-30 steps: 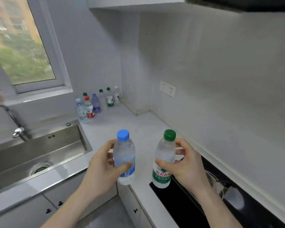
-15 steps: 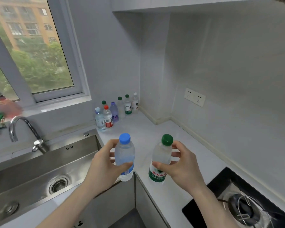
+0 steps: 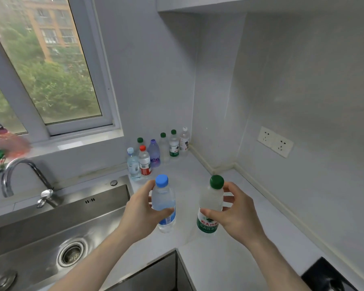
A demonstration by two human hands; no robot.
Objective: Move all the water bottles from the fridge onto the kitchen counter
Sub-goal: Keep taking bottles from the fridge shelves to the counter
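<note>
My left hand (image 3: pixel 142 213) grips a clear blue-capped bottle (image 3: pixel 164 198) around its middle, upright above the white counter (image 3: pixel 229 255). My right hand (image 3: pixel 236 215) grips a green-capped bottle (image 3: pixel 211 203) with a green label, also upright and a hand's width to the right of the first. In the far corner of the counter stand several more bottles (image 3: pixel 156 153), with blue, red, purple, green and white caps, close to the wall under the window.
A steel sink (image 3: pixel 51 229) with a curved tap (image 3: pixel 19 177) lies to the left. A black hob (image 3: pixel 332 278) shows at the bottom right. A double wall socket (image 3: pixel 275 141) sits on the right wall. A dark cabinet front (image 3: pixel 156 274) is below the counter corner.
The view has swung left and moved nearer the corner, so the sink and the standing bottles loom larger. Both hands have carried their bottles forward over the counter, still upright.
</note>
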